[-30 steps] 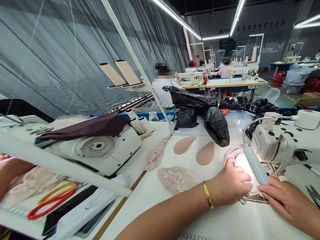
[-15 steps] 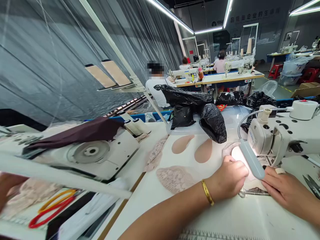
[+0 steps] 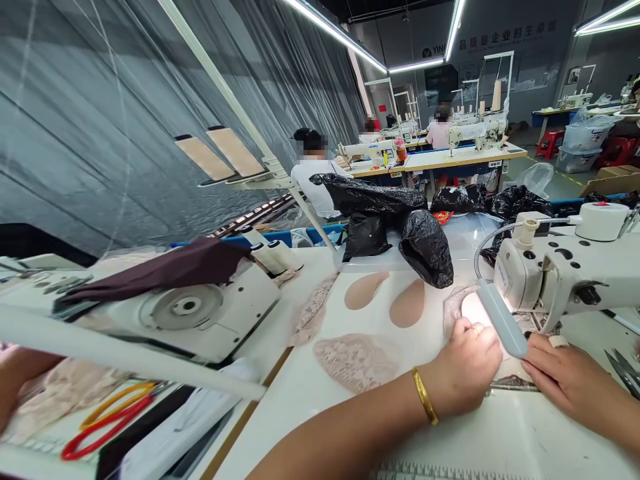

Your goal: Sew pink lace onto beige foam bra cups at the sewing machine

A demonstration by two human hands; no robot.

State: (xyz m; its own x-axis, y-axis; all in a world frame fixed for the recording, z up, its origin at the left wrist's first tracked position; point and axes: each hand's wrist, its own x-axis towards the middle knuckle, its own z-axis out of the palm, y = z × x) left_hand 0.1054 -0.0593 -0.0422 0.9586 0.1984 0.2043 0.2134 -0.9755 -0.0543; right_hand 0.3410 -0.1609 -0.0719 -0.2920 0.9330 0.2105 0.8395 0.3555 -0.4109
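My left hand [image 3: 463, 370], with a gold bangle at the wrist, rests curled on a pale lace fabric piece [image 3: 457, 308] lit by the lamp [image 3: 500, 319] of the white sewing machine [image 3: 565, 273]. My right hand [image 3: 560, 380] lies with fingers pressed flat on the same fabric, beside the needle area. Two beige cup pads [image 3: 385, 300] and a lace piece [image 3: 355, 361] lie on the white table to the left of my hands.
Black plastic bags [image 3: 400, 223] sit at the table's far edge. A second sewing machine [image 3: 190, 310] with dark cloth on it stands at left, with red and yellow scissors [image 3: 107, 423] near it. Scissors [image 3: 623, 370] lie at far right. Other people sew at tables behind.
My left hand has slid slightly right and nearer along the fabric; the right hand stays in place. The view shifted a little.
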